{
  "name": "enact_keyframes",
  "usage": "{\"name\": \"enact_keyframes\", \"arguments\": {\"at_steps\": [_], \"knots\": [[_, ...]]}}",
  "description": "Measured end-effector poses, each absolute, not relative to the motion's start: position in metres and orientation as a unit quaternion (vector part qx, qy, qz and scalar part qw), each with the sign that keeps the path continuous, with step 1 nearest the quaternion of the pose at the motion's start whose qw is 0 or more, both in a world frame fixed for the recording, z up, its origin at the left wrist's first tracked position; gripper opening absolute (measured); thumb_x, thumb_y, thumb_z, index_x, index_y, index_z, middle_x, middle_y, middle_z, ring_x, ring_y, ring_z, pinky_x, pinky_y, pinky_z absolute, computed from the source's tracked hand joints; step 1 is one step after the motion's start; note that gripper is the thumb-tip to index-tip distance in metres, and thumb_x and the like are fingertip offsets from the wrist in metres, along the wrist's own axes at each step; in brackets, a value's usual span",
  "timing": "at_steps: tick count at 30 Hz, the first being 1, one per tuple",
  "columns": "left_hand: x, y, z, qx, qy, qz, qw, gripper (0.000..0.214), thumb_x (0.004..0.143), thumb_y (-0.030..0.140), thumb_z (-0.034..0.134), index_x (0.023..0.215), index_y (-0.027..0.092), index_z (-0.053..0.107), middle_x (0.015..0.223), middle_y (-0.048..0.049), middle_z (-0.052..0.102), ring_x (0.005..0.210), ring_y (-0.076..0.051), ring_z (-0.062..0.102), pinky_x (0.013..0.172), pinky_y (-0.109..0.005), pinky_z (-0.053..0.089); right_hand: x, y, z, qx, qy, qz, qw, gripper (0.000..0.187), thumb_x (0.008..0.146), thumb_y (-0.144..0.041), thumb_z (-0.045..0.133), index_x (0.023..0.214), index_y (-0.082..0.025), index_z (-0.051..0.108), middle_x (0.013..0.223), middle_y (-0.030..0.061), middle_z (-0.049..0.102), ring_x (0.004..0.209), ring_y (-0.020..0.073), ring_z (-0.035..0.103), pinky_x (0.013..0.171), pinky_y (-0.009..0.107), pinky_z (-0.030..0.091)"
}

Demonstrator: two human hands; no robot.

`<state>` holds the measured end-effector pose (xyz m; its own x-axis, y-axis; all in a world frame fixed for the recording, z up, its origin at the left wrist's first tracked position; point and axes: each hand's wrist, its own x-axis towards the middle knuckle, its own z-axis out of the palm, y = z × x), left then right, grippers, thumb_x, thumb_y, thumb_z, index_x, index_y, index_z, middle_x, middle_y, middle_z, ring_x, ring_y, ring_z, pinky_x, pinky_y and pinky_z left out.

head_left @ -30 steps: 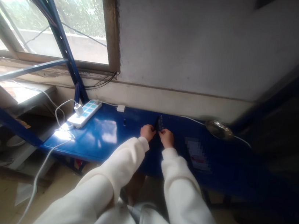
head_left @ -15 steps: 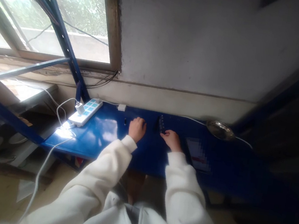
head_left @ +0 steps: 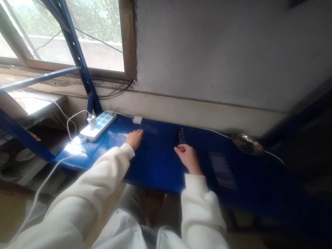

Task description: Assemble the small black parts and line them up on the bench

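My left hand [head_left: 134,138] lies on the blue tabletop [head_left: 154,164] with its fingers curled over the spot where a small dark item lay; the item is hidden under it. My right hand [head_left: 186,155] rests further right, fingers bent, their tips at the near end of a small dark ribbed object [head_left: 179,136] that lies on the table pointing toward the wall. Both arms wear white sleeves.
A white power strip [head_left: 100,123] with blue sockets, a plug and a white cable [head_left: 70,125] sits at the table's left end. A white adapter [head_left: 137,119] lies by the wall. A metal dish [head_left: 245,143] stands at the right. Blue steel bars [head_left: 72,45] cross the window.
Both hands were together on the dark ribbed object. My left hand has moved away to the left across the table, over the small dark item. My right hand stays by the object.
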<state>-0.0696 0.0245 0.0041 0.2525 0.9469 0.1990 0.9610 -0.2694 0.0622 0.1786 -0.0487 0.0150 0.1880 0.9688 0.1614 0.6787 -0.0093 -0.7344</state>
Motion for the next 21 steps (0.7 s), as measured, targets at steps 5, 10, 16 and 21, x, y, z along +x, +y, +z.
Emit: {"name": "enact_keyframes", "arguments": {"at_steps": [5,10,16,21], "knots": [[-0.069,0.031,0.006,-0.731,-0.632,-0.244,-0.082,0.019,0.085,0.021,0.044,0.091,0.017,0.061,0.088,-0.0098,0.066,0.083,-0.021,0.062,0.071,-0.029,0.044,0.173,-0.05,0.011,-0.663,-0.617,0.21,0.368,0.013,0.072,-0.03,0.061,0.078,-0.018,0.064,0.078,0.0074,0.069,0.074,0.019,0.064,0.071,0.031,0.049],[-0.049,0.009,0.037,-0.592,-0.515,-0.533,-0.318,0.022,0.082,0.032,0.05,0.088,0.013,0.059,0.074,-0.0069,0.066,0.057,-0.014,0.06,0.053,-0.024,0.046,0.148,-0.049,0.025,-0.593,-0.62,0.25,0.448,0.024,0.081,-0.041,0.048,0.077,-0.018,0.057,0.074,0.0053,0.065,0.059,0.0145,0.06,0.062,0.028,0.047],[-0.015,-0.042,0.07,-0.583,-0.371,-0.606,-0.394,0.032,0.075,0.041,0.06,0.09,0.013,0.059,0.078,-0.0062,0.067,0.048,-0.009,0.056,0.051,-0.022,0.047,0.115,-0.055,0.06,-0.52,-0.57,0.292,0.566,0.048,0.081,-0.064,0.033,0.073,-0.019,0.049,0.061,-0.0015,0.054,0.047,0.0093,0.049,0.051,0.022,0.042],[-0.012,-0.053,0.074,-0.593,-0.362,-0.595,-0.404,0.033,0.076,0.043,0.059,0.092,0.014,0.058,0.078,-0.0063,0.067,0.049,-0.01,0.058,0.051,-0.022,0.048,0.111,-0.06,0.072,-0.504,-0.568,0.28,0.587,0.049,0.081,-0.063,0.035,0.06,-0.02,0.044,0.05,-0.0039,0.045,0.046,0.0085,0.044,0.049,0.021,0.038]]}}
